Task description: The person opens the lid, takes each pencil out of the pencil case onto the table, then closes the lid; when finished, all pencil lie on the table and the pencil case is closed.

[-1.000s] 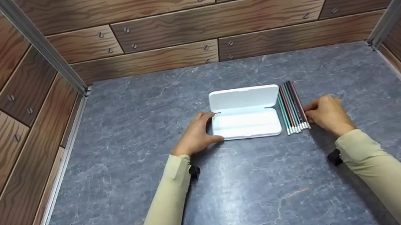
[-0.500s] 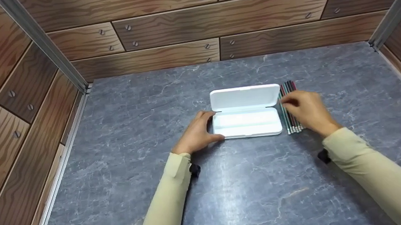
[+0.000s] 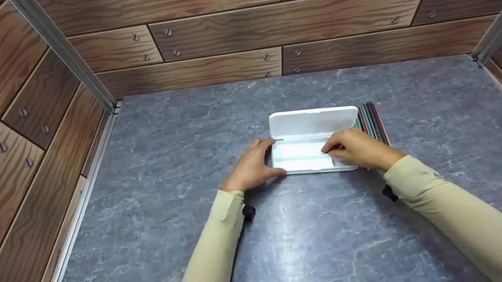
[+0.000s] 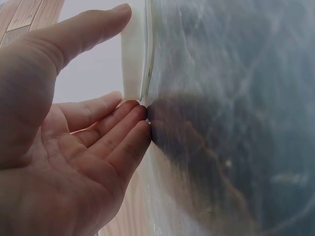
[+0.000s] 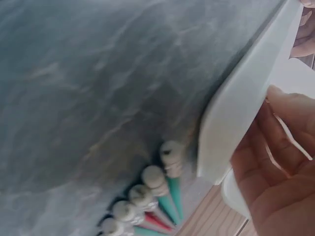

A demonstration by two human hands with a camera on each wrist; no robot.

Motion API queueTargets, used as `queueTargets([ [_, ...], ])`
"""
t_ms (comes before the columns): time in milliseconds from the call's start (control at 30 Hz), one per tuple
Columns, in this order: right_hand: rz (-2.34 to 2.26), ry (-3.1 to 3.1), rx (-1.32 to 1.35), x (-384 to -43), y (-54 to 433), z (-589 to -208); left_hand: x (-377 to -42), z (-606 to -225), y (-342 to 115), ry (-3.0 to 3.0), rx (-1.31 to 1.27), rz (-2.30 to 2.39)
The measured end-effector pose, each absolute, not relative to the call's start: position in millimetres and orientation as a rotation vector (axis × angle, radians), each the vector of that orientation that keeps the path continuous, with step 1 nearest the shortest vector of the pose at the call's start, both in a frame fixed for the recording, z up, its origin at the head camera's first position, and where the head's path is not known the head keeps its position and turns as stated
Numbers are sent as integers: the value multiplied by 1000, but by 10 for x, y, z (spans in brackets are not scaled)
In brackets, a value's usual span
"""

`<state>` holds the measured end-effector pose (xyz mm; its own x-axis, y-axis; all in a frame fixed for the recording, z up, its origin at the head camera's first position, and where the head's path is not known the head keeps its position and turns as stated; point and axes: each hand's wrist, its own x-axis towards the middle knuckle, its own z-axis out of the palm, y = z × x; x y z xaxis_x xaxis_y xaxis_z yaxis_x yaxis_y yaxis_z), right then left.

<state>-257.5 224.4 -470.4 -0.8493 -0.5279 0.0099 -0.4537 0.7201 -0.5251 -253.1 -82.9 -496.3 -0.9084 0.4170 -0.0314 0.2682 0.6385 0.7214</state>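
An open white pencil case (image 3: 308, 165) lies on the table with its lid (image 3: 313, 121) raised at the back. My left hand (image 3: 253, 164) holds its left end, thumb at the front edge and fingers at the side and rear. In the left wrist view the fingertips (image 4: 140, 113) meet the table beside the case. My right hand (image 3: 355, 147) reaches into the case from the right, thumb and index fingertip close together over the interior. Whether something thin lies between them cannot be made out. Several pencils (image 3: 371, 118), partly hidden behind that hand, lie right of the case.
The table (image 3: 179, 166) is grey with a marble pattern. In the right wrist view, pencil erasers (image 5: 152, 176) lie close to the case's right end. Wood-patterned walls (image 3: 222, 33) stand at the back and sides, with metal posts (image 3: 72, 57) in the corners.
My right hand has moved left from the pencils' right side, across them and into the case. My left hand has kept its place on the case. The view has shifted slightly.
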Motion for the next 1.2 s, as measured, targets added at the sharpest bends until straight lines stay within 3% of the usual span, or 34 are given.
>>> queueTargets([
  [700, -747, 2572, -714, -2660, 2231, -4572, -2554, -4962, -817, 2662, 571, 1114],
  [1200, -936, 2774, -763, -2589, 2278, -4701, -2542, -4960, -812, 2671, 565, 1121],
])
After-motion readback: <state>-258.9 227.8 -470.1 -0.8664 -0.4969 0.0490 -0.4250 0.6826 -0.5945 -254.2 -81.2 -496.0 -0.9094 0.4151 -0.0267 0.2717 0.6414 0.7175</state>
